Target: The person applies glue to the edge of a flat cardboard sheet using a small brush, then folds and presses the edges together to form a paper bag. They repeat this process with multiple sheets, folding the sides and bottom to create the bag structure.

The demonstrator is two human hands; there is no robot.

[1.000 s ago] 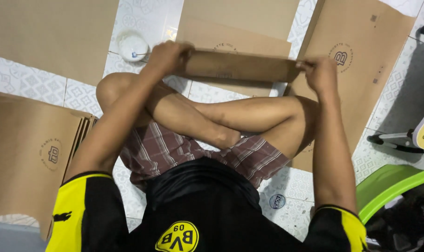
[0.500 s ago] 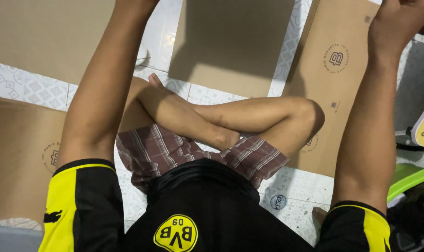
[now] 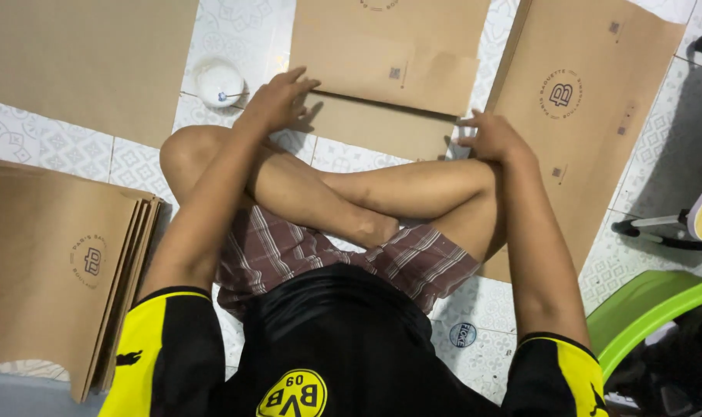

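I sit cross-legged on a tiled floor with a flat brown cardboard piece (image 3: 390, 73) lying in front of my knees. Its near flap (image 3: 378, 127) is folded toward me. My left hand (image 3: 278, 100) rests with spread fingers on the left end of that flap. My right hand (image 3: 494, 139) presses on the flap's right end, next to my right knee. Neither hand grips anything; both lie flat on the cardboard.
A stack of flat cardboard sheets (image 3: 57, 262) lies at my left. Another long sheet (image 3: 590, 116) lies at the right, and one more (image 3: 88, 62) at the far left. A white round container (image 3: 218, 83) stands beside my left hand. A green plastic object (image 3: 644, 309) is at the lower right.
One second ago both hands held a folded cardboard strip above the knees. Then the arms reached far forward. Now the hands are back near the knees, pressing the flap on the floor.
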